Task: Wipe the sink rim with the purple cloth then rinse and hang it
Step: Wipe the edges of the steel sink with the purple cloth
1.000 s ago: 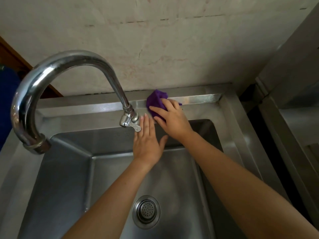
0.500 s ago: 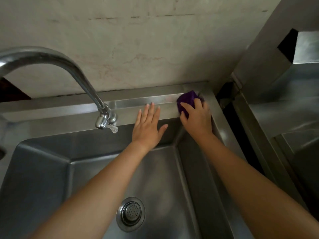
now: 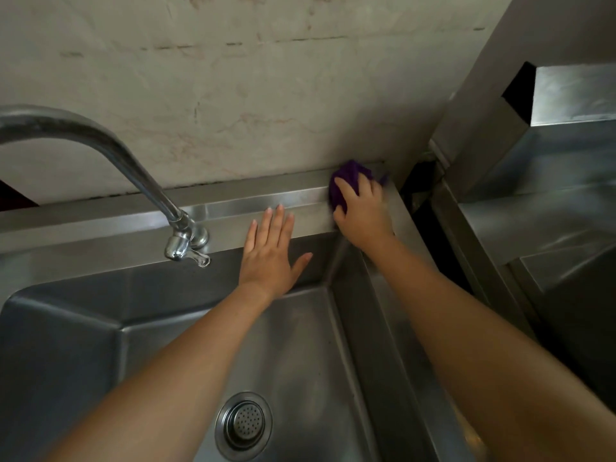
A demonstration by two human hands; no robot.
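My right hand (image 3: pixel 361 213) presses a bunched purple cloth (image 3: pixel 348 176) onto the back right corner of the steel sink rim (image 3: pixel 233 203). Most of the cloth is hidden under the fingers. My left hand (image 3: pixel 271 250) lies flat with its fingers spread on the back rim, just left of the right hand, holding nothing. Both forearms reach over the sink basin (image 3: pixel 300 345).
A curved chrome tap (image 3: pixel 146 181) arches from the left over the basin, its spout near the left hand. A round drain strainer (image 3: pixel 244 425) sits in the basin floor. A marbled wall (image 3: pixel 250 95) backs the sink. A steel unit (image 3: pixel 540 208) stands across a dark gap to the right.
The right hand has slid the purple cloth along the back rim from near the tap to the right corner. The left hand followed to the right. The view shifted right.
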